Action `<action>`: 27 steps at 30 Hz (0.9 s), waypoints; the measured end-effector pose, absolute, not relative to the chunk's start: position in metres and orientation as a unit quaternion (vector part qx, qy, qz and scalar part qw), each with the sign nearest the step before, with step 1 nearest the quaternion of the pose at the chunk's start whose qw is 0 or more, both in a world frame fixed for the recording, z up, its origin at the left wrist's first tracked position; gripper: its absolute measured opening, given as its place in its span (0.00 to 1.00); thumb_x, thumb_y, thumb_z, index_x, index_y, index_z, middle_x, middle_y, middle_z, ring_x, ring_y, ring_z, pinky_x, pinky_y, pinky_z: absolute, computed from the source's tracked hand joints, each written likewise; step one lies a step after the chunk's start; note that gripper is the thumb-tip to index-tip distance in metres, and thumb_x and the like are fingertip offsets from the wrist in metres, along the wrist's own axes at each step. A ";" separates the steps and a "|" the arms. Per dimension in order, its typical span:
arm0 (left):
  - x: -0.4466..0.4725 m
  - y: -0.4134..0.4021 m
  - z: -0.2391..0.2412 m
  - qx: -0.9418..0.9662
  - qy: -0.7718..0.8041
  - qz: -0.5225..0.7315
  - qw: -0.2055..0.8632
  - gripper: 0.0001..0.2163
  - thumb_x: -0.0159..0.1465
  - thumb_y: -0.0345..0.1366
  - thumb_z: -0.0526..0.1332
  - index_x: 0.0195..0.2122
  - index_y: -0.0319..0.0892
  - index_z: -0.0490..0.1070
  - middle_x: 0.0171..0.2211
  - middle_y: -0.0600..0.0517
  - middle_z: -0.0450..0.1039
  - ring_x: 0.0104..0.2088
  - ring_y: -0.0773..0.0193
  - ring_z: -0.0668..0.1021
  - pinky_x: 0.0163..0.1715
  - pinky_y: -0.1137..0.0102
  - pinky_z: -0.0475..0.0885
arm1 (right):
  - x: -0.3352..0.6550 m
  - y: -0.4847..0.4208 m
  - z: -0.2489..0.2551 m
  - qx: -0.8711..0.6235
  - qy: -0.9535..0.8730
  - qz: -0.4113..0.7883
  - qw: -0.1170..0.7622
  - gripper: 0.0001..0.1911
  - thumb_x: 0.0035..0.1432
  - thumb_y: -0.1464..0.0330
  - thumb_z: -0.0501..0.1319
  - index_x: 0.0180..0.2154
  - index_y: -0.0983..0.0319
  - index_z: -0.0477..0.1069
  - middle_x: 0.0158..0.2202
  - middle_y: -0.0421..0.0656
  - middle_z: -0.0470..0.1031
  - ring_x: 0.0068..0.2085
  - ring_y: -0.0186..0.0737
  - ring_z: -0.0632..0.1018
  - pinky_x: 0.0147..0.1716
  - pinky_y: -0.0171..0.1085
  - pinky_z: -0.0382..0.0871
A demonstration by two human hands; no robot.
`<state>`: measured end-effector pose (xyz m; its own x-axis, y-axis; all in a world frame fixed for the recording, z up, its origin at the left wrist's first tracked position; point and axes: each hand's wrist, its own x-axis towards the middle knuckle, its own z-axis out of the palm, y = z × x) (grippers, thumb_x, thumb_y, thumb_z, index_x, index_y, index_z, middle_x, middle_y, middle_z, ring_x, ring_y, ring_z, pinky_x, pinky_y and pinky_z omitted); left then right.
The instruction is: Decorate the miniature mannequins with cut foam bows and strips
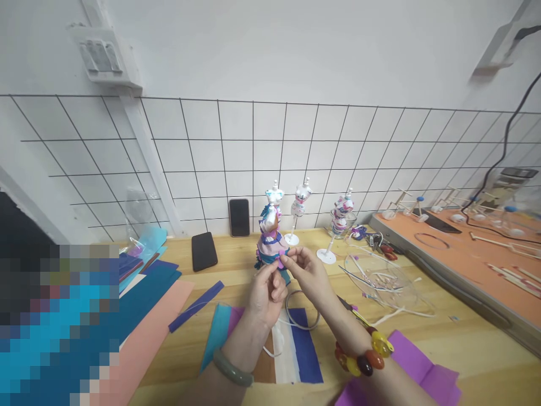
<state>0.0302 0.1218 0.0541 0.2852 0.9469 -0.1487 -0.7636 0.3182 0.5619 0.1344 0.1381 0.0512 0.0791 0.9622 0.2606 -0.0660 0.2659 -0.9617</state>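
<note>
Braceleted forearms (249, 347) run off the bottom edge; wooden surface (236, 262) shows between a black phone (204, 251) and the upright dress form (273, 223), its foot hidden. At the layered pink-and-blue skirt (269, 248), the right hand's (307, 270) grip pinches a purple piece (282, 259); whether the left hand's (267, 290) does, I cannot tell

No readable text or labels.
</note>
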 end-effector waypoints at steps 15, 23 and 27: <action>0.030 0.122 0.052 0.196 0.229 0.551 0.778 0.16 0.51 0.34 0.62 0.14 0.40 0.56 0.09 0.62 0.55 0.08 0.80 0.55 0.10 0.78 0.44 | 0.138 0.131 0.064 -0.418 -0.492 0.492 0.584 0.17 0.47 0.55 0.64 0.28 0.62 0.65 0.18 0.32 0.60 0.17 0.26 0.57 0.17 0.30 0.48; 0.030 0.122 0.052 0.191 0.219 0.549 0.784 0.15 0.51 0.33 0.62 0.13 0.40 0.56 0.08 0.61 0.55 0.08 0.80 0.54 0.09 0.78 0.44 | 0.133 0.135 0.057 -0.417 -0.492 0.479 0.595 0.16 0.41 0.60 0.69 0.27 0.61 0.66 0.23 0.37 0.70 0.25 0.33 0.69 0.24 0.32 0.59; 0.030 0.122 0.052 0.193 0.218 0.543 0.788 0.17 0.52 0.34 0.61 0.12 0.40 0.55 0.07 0.61 0.53 0.08 0.80 0.54 0.09 0.78 0.44 | 0.136 0.132 0.062 -0.419 -0.485 0.493 0.588 0.15 0.45 0.58 0.66 0.27 0.62 0.66 0.18 0.33 0.64 0.18 0.27 0.61 0.18 0.30 0.51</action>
